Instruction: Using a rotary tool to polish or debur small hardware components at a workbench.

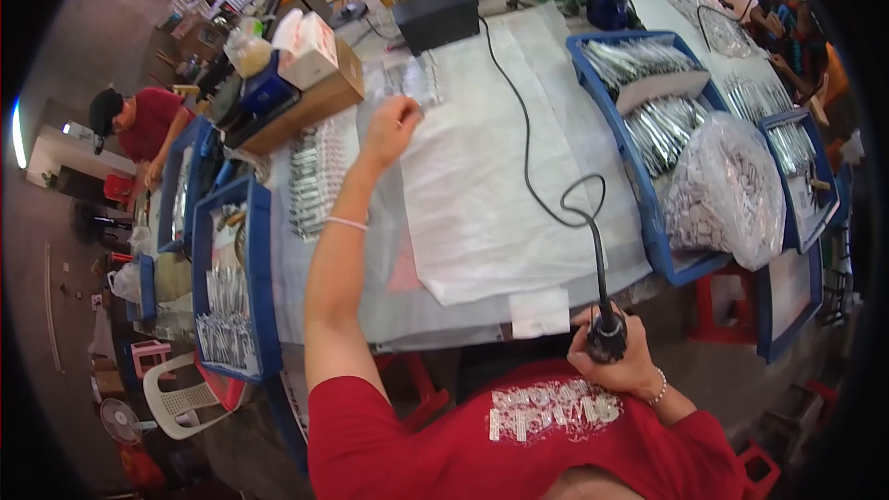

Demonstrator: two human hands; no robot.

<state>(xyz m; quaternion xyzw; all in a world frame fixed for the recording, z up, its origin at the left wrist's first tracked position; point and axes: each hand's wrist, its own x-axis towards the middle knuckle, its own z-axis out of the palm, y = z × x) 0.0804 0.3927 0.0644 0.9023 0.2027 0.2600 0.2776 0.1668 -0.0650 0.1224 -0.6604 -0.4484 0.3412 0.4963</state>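
My right hand (622,356) is wrapped round a black corded hand tool (607,338), held close to my body at the table's front edge. It looks like an electric screwdriver; its tip is hidden. A black cable (525,120) runs from the tool across the white sheet (491,194) to a black box (435,20) at the far side. My left hand (391,132) is stretched far forward over the sheet's far left edge, its fingers curled together. Anything between them is too small to make out. Just beyond it lie small silvery pieces (415,81). Left of my forearm are rows of slim metal parts (318,176).
Blue trays of metal parts stand at the left (264,287) and right (639,194). A clear bag of small pieces (727,190) bulges over the right tray. A cardboard box (347,79) stands back left. Beyond the left trays is a person in red (159,125).
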